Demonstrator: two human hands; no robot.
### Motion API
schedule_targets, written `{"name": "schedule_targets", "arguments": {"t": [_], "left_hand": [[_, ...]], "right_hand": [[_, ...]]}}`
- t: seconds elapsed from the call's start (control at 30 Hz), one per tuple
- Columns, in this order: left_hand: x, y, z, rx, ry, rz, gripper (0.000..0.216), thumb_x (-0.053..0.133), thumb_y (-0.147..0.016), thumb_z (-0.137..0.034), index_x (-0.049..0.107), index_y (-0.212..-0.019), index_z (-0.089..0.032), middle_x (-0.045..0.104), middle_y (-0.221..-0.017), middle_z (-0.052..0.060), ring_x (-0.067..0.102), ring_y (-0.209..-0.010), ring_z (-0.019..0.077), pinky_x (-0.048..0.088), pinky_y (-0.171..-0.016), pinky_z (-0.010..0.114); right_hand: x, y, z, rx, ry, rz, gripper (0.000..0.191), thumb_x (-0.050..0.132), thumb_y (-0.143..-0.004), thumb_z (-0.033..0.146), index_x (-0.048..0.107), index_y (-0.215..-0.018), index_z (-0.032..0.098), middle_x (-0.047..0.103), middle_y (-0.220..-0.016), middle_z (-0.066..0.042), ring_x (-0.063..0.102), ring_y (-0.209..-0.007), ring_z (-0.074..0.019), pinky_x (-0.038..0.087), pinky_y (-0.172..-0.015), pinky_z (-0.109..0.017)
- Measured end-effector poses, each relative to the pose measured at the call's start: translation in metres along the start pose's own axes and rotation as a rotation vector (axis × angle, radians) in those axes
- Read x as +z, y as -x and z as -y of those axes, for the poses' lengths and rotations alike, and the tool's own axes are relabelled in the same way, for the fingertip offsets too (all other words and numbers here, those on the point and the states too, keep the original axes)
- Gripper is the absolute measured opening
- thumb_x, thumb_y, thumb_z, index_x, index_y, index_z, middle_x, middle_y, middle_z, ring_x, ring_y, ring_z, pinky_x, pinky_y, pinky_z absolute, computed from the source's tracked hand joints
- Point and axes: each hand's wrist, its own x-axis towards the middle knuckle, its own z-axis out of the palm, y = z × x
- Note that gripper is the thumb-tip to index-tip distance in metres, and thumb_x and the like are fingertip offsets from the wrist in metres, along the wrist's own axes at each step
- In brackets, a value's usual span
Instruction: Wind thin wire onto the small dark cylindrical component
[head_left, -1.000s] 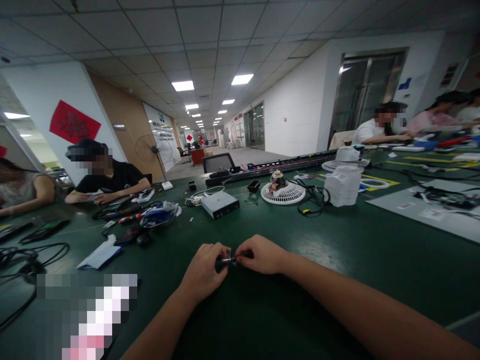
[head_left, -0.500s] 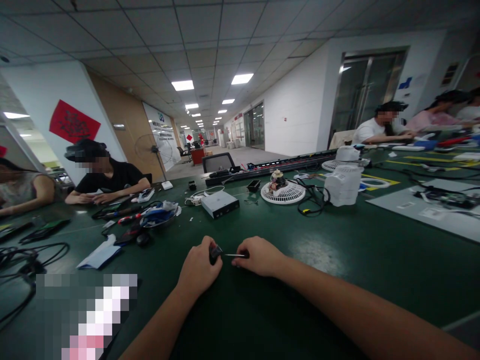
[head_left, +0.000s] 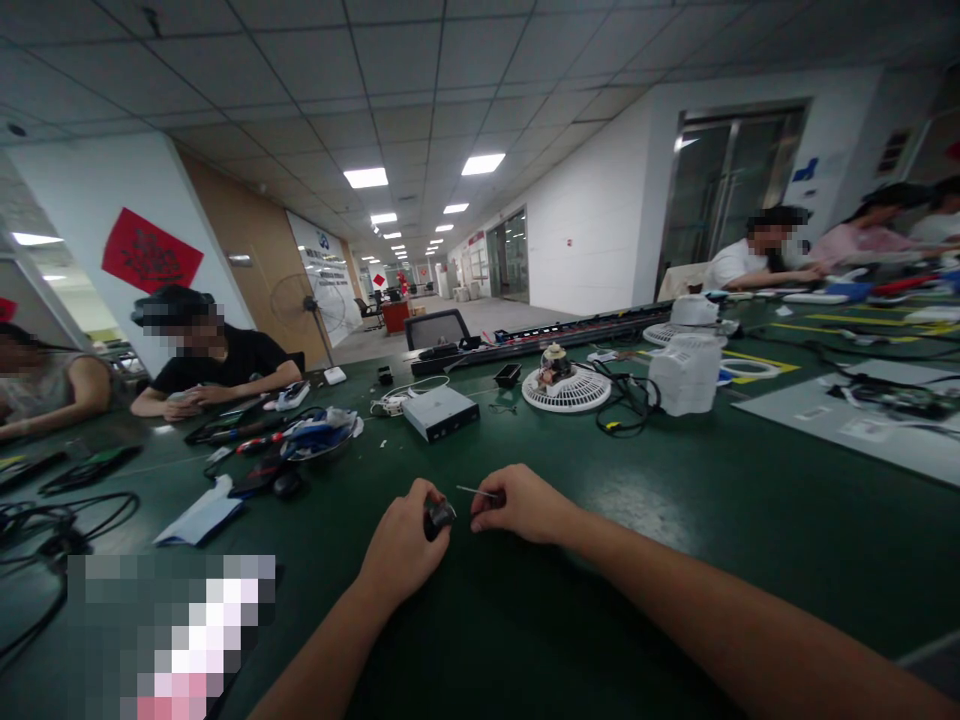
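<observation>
My left hand (head_left: 405, 545) rests on the green table (head_left: 675, 500) with its fingers closed round a small dark round part (head_left: 438, 517). My right hand (head_left: 521, 503) sits just to the right of it and pinches a thin metal pin (head_left: 475, 491) whose free end points left, above the dark part. The pin and the dark part are a little apart. Both forearms lie on the table in front of me.
A silver drive box (head_left: 440, 411), a white fan grille with a motor (head_left: 566, 383), a white fan housing (head_left: 687, 372) and black cables lie further back. Tools, a dark mouse (head_left: 286, 485) and a cloth (head_left: 201, 515) lie at the left. Several people sit around the table.
The pin was inside the dark part a second ago. My right hand has drawn it out to the right and lifted it clear, while my left hand kept hold of the dark part.
</observation>
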Motion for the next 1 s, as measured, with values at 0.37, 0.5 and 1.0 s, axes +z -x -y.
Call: {"name": "schedule_targets", "arguments": {"t": [0.37,0.5,1.0], "left_hand": [[-0.001,0.008,-0.010,0.275,0.080,0.022,0.018,0.063,-0.077,-0.016,0.050,-0.088,-0.023,0.066,-0.099,0.003,0.061,-0.091,0.0216,0.048,-0.079,0.036],[0.000,0.007,-0.008,0.337,0.101,-0.002,0.022,0.064,-0.075,-0.010,0.049,-0.086,-0.023,0.068,-0.102,0.002,0.063,-0.094,0.0208,0.049,-0.081,0.035],[0.006,0.007,-0.001,0.468,0.179,-0.148,0.024,0.063,-0.077,-0.009,0.044,-0.080,-0.023,0.068,-0.103,0.004,0.065,-0.097,0.0191,0.052,-0.081,0.034]], "right_hand": [[0.010,0.001,0.003,-0.101,-0.034,-0.139,0.010,0.072,-0.074,0.023,0.075,-0.083,0.020,0.069,-0.078,0.000,0.059,-0.068,-0.0132,0.042,-0.062,-0.023],[0.012,-0.001,0.000,-0.032,-0.052,-0.181,0.017,0.078,-0.067,0.028,0.071,-0.078,0.017,0.065,-0.072,0.001,0.055,-0.064,-0.0123,0.038,-0.055,-0.022],[0.014,-0.004,0.003,0.297,-0.661,0.193,0.016,0.067,-0.076,0.027,0.059,-0.086,0.017,0.068,-0.070,0.003,0.043,-0.040,-0.0036,0.018,-0.032,-0.015]]}}
